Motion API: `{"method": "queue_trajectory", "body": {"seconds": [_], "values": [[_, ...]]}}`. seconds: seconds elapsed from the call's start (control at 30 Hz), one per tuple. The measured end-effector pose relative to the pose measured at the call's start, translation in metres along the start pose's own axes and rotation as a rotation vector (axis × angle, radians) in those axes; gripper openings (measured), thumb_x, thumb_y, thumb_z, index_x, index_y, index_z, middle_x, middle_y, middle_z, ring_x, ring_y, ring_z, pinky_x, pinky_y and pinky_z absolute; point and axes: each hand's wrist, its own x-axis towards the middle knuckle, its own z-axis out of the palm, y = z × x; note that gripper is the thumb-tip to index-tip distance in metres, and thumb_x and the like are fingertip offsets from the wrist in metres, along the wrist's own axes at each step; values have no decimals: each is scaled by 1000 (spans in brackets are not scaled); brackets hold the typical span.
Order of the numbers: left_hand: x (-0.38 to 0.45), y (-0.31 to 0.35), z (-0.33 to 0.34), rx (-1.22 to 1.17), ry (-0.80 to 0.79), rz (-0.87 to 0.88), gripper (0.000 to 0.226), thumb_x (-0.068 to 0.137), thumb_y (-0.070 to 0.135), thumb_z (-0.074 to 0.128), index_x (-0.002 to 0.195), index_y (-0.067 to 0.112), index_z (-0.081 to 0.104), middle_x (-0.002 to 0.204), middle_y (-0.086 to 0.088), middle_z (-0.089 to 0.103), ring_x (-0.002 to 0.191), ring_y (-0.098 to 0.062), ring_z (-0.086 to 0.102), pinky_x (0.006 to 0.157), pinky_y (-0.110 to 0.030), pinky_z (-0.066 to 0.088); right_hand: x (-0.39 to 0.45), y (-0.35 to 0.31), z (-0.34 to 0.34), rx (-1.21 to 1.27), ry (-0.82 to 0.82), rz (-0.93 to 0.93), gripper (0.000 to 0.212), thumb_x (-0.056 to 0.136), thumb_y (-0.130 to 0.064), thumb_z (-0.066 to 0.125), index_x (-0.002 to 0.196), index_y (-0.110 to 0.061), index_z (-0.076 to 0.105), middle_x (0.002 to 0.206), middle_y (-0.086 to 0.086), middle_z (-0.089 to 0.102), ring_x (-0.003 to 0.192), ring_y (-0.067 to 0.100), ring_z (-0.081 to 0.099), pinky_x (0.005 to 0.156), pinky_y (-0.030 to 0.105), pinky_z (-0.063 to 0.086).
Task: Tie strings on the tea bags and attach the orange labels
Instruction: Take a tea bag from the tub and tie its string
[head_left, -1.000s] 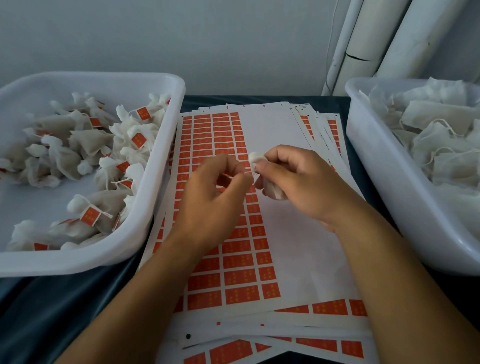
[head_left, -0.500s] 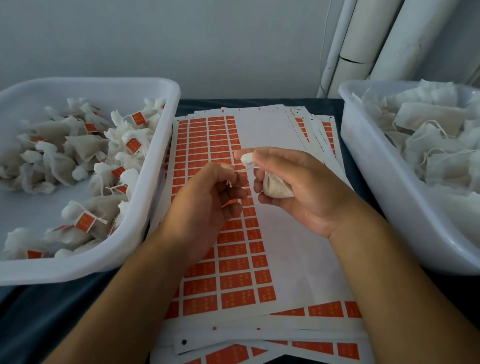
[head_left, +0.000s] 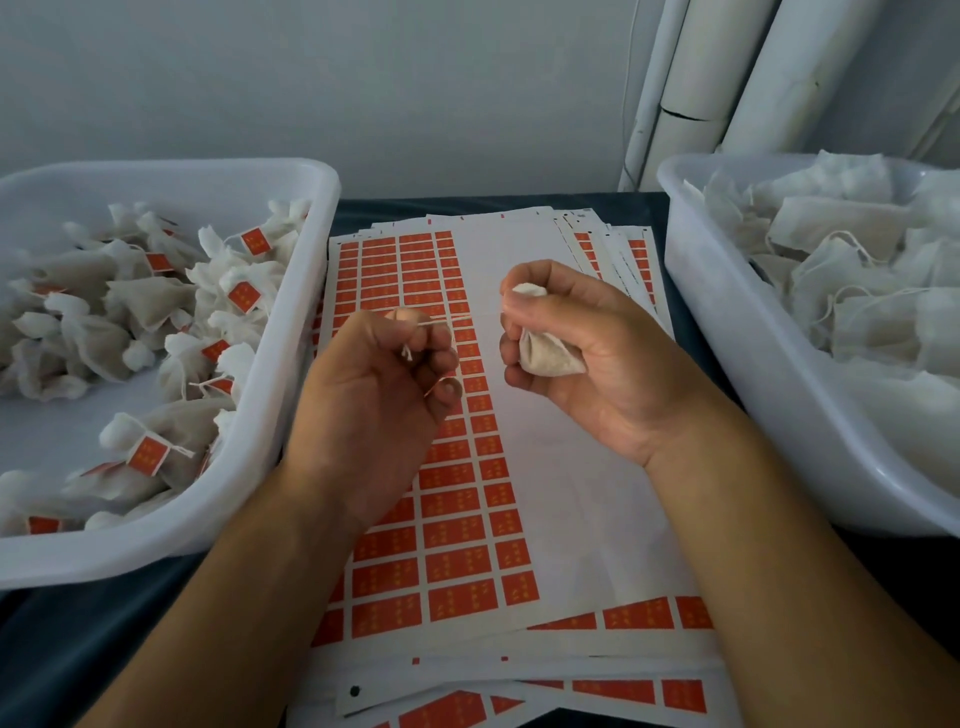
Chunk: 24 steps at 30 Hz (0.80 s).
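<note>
My right hand (head_left: 582, 358) grips a small white tea bag (head_left: 545, 351) by its gathered neck, the filled body hanging below my fingers. My left hand (head_left: 379, 395) pinches the white string (head_left: 434, 323), which runs taut to the right toward the bag; a short string end sticks out between my fingers. Both hands hover over a sheet of orange labels (head_left: 457, 530), its right half peeled bare.
A white tub (head_left: 306, 332) on the left holds several tied tea bags with orange labels. A white tub (head_left: 727, 364) on the right is heaped with untied bags and loose strings. More label sheets lie stacked beneath. White pipes stand at the back right.
My hands have drawn apart: the left moved left and down with the string, which is now stretched out. The right hand turned, showing more of the bag's body.
</note>
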Motion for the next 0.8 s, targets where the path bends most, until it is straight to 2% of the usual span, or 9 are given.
{"method": "queue_trajectory", "body": {"seconds": [0.1, 0.17, 0.27, 0.37, 0.5, 0.67, 0.8], "values": [[-1, -2, 0, 38, 12, 24, 23, 84, 15, 48, 66, 22, 60, 81, -1, 60, 71, -10, 57, 66, -25, 51, 1, 4, -1, -111, 51, -68, 9, 97, -17, 66, 97, -26, 67, 85, -7, 66, 83, 12, 66, 70, 25, 55], [-1, -3, 0, 69, 17, 18, 24, 85, 16, 47, 66, 23, 60, 81, -1, 60, 71, -11, 57, 66, -26, 51, 2, 7, -2, -223, 87, -106, 16, 93, -19, 72, 108, -26, 69, 91, -10, 66, 88, 12, 66, 75, 25, 55], [0, -2, -1, 46, 4, -1, 22, 84, 18, 48, 66, 23, 59, 80, 0, 59, 71, -11, 57, 65, -26, 51, 1, 8, -1, -323, 84, -127, 27, 92, -21, 74, 117, -28, 70, 93, -19, 69, 91, 6, 69, 74, 22, 57], [-1, -1, -2, 0, 9, -11, 13, 77, 19, 52, 65, 22, 57, 80, 0, 59, 70, -11, 56, 66, -26, 51, 0, 9, 1, -409, 90, -147, 16, 92, -23, 74, 106, -31, 71, 95, -17, 70, 94, 6, 69, 75, 24, 61], [-1, 0, -2, -45, 41, -11, 10, 73, 18, 55, 65, 21, 58, 79, 0, 60, 68, -11, 56, 65, -25, 50, 0, 8, 0, -434, 78, -150, 12, 92, -20, 75, 94, -28, 66, 87, -7, 67, 84, 19, 67, 73, 34, 62], [-1, 0, 0, -104, 36, 17, 13, 74, 17, 56, 63, 21, 61, 77, 1, 60, 69, -9, 56, 66, -24, 50, -1, 6, -2, -454, 48, -164, 16, 91, -20, 75, 91, -30, 63, 78, -14, 62, 73, 8, 62, 61, 20, 54], [-2, -2, 0, -25, 36, 59, 17, 79, 15, 52, 66, 22, 58, 78, 1, 60, 70, -10, 56, 67, -24, 51, 1, 7, -2, -513, 95, -200, 18, 90, -21, 78, 94, -30, 62, 79, -16, 62, 70, 4, 62, 57, 17, 51]]}}
